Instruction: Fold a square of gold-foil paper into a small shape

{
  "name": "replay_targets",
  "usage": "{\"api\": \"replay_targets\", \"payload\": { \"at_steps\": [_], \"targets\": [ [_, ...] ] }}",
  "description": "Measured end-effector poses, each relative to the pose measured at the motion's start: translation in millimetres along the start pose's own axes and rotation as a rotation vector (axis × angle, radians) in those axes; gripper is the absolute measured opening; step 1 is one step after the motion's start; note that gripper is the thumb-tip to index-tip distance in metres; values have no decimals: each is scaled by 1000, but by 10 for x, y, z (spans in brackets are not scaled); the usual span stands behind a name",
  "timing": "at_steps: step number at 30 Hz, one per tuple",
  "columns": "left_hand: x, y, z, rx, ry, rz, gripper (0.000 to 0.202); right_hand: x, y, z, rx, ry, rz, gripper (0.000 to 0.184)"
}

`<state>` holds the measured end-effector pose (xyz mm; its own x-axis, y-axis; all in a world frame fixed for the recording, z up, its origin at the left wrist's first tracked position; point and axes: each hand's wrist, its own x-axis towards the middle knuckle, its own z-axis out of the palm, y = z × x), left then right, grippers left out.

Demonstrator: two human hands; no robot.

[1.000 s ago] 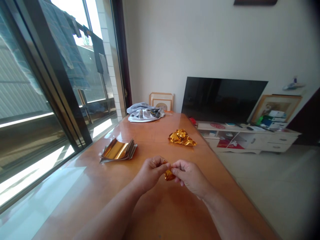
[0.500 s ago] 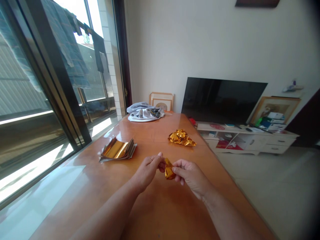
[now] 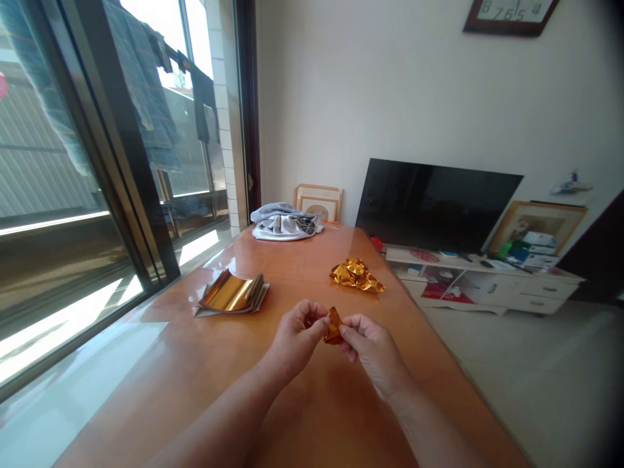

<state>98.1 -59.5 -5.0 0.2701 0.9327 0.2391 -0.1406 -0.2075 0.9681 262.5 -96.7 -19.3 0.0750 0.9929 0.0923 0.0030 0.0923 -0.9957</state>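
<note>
Two hands hold a small piece of gold foil up over a wooden table.

The left hand and right hand are close together, their fingertips clamped on opposite sides of the small piece of gold foil, which sits between them above the near part of the table, not resting on it. Held this way, the piece seems kept off the surface so that the fingers can work it from both sides. Farther off, a crumpled gold foil heap lies to the right, and a stack of foil sheets lies to the left, within easy reach of either hand. A grey cloth bundle sits at the far end of the table.
</note>
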Motion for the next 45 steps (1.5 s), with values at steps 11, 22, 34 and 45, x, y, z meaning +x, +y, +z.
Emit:
{"api": "replay_targets", "payload": {
  "at_steps": [11,22,34,45],
  "targets": [
    [-20,53,36,-68,29,-51,19,-2,48,66,-54,83,-50,36],
    [-43,84,77,-185,3,-67,22,-23,94,99,-198,138,-180,31],
    [-44,24,100,-217,61,-89,18,-59,81,147,-308,153,-277,23],
    [-72,-61,132,332,243,230,11,-62,74,143,-276,201,-222,28]
  ]
}}
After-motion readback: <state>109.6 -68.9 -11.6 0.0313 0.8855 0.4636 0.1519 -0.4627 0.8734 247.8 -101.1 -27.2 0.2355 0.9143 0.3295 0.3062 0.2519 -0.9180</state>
